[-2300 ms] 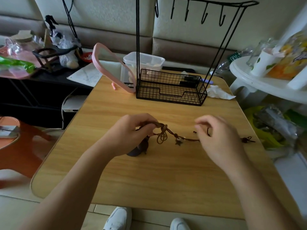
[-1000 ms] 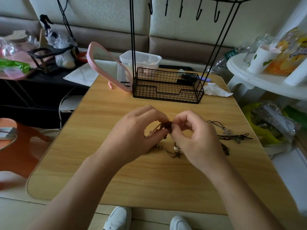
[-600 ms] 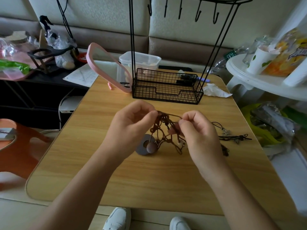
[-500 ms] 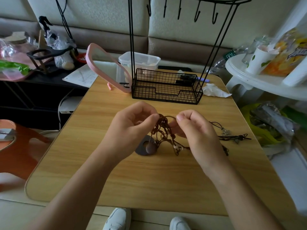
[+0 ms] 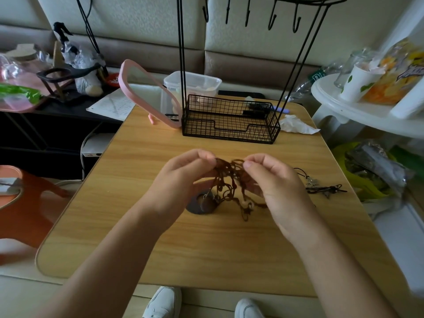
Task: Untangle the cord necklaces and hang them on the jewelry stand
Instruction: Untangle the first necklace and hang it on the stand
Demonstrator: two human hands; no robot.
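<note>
Fingers: left hand (image 5: 181, 182) and right hand (image 5: 277, 187) each pinch the top of the brown cord tangle (image 5: 229, 180) between thumb and fingertips, pulling it gently apart.
Brown cords: lifted just above the wooden table (image 5: 206, 249), loops knotted through one another, strands hanging down between the hands.
Pendant: a dark round disc (image 5: 202, 205) on the brown cords rests on the table beneath the left hand; small pale beads hang lower, near the right wrist.
Black cords: a second bunch (image 5: 321, 187) lies flat on the table to the right, apart from both hands.
Stand: black wire jewelry stand (image 5: 229, 120) at the far edge of the table, its hooks bare — nothing hung yet.
Handling: cord looks light, soft and limp, so it should slide easily but snag at knots and beads; the disc is probably the only real weight.
Where to hold: likely best on a free loop close to the knot — not on the beads or the disc.
</note>
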